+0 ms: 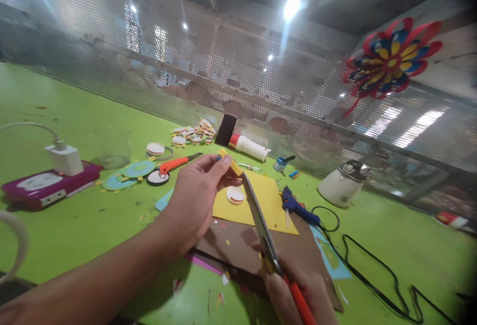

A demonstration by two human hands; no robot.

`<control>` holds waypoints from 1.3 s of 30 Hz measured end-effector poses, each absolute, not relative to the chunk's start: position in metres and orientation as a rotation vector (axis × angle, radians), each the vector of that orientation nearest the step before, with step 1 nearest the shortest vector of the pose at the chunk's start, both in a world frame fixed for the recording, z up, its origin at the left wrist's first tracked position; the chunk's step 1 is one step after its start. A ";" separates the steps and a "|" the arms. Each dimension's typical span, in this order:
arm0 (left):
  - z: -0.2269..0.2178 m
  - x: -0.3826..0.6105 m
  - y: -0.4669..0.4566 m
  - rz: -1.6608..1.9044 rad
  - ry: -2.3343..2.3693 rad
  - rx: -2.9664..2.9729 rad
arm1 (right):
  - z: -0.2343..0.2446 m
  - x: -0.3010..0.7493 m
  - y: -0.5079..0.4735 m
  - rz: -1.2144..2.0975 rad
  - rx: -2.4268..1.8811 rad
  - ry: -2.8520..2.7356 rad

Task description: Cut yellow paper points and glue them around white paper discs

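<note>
My left hand point(196, 198) is raised above the green table point(74, 225), its fingers pinched on a small yellow foam strip point(230, 161). My right hand point(298, 290) at the bottom edge grips red-handled scissors point(261, 225), whose blades reach up to the strip. Below them lie a yellow sheet point(268, 205) with a white and red disc point(235, 196) on it, and a brown cardboard point(238, 245).
A blue glue gun point(294, 205) with a black cable point(372, 270) lies to the right, near a white pot point(341, 183). Paper discs point(194, 135), an orange cutter point(175, 164), a glue bottle point(249, 147) and a purple device point(48, 183) with charger lie behind. Perforated metal wall point(223, 66) holds a paper flower point(391, 59).
</note>
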State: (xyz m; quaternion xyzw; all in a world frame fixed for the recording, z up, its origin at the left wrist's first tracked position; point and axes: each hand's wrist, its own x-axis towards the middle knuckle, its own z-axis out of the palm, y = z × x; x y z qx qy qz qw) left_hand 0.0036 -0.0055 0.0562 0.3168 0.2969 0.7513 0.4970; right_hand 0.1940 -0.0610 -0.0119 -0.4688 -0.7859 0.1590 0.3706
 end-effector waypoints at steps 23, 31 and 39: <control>0.058 0.007 -0.008 1.803 0.783 0.825 | -0.010 0.195 -0.058 0.426 -1.175 -2.035; 0.056 0.006 -0.008 1.792 0.765 0.809 | -0.015 0.195 -0.058 0.332 -1.181 -1.981; 0.056 0.007 -0.008 1.791 0.777 0.817 | -0.013 0.194 -0.059 0.352 -1.184 -1.991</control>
